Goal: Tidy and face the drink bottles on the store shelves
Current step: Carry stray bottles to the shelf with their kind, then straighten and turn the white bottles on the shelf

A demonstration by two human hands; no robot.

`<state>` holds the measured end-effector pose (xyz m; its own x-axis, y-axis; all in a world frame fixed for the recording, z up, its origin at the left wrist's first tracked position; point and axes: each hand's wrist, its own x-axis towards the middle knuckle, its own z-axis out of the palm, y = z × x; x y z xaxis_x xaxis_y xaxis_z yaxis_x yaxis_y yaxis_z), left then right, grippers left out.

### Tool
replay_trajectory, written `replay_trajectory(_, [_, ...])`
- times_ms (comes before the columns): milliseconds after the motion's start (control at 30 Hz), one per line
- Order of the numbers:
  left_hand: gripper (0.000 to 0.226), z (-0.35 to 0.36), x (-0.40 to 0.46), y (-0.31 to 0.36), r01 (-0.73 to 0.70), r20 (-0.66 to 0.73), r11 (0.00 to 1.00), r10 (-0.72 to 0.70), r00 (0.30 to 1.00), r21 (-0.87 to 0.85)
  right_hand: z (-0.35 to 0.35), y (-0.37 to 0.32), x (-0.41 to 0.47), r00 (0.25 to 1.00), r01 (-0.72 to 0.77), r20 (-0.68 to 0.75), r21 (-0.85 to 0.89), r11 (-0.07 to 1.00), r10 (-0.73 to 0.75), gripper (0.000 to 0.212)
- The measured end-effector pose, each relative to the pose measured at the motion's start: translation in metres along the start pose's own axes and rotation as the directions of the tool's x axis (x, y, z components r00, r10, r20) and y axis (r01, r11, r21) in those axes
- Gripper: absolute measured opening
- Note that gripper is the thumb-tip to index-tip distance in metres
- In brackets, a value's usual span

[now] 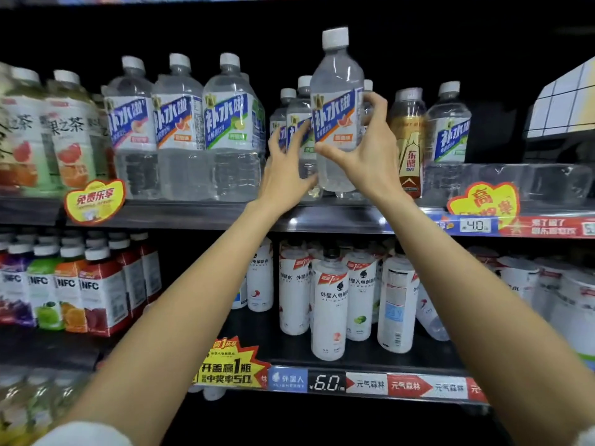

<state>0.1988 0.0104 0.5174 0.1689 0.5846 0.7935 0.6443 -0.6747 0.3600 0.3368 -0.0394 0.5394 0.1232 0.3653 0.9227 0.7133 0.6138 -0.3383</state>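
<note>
Clear bottle (pixel 337 123) in R hand (pixel 370 156), above shelf edge (pixel 322 220).

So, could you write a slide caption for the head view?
Right hand lifts a clear drink bottle above the upper shelf; left hand reaches alongside.

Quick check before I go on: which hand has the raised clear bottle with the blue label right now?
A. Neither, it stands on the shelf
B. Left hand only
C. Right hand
C. The right hand wraps the raised clear bottle, held above the shelf, while the left hand reaches open-fingered at the bottles behind it.
</note>
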Motion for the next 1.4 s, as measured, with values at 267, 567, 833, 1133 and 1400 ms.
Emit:
replay_trajectory(267, [0.086,-0.004,-0.006,0.003,0.019,-0.057,0.986,-0.010,0.998,0.164,0.010,0.018,-0.005,0.996,-0.080,0.047,-0.014,0.997,0.080,0.084])
replay_trajectory(567, [0.073,-0.015,-0.020,0.000,-0.012,-0.174,0.852,0.121,0.977,0.523,0.027,0.013,0.000,0.976,-0.166,0.116,-0.141,0.976,0.183,0.084])
replay_trajectory(833, [0.067,-0.020,-0.028,-0.020,-0.034,-0.176,0.789,0.179,0.968,0.614,0.039,0.006,-0.003,0.973,-0.131,0.114,-0.438,0.890,0.199,0.072])
replay_trajectory(1133, [0.025,-0.017,-0.066,-0.010,-0.326,-0.428,0.871,0.470,0.772,0.368,0.009,-0.002,-0.066,0.990,0.096,-0.073,-0.255,0.962,-0.118,0.040])
replay_trajectory(1400, [0.019,-0.007,-0.163,0.020,-0.448,-0.252,0.859,0.503,0.827,0.246,-0.033,0.001,-0.173,0.978,0.209,0.071,-0.375,0.903,-0.197,0.023])
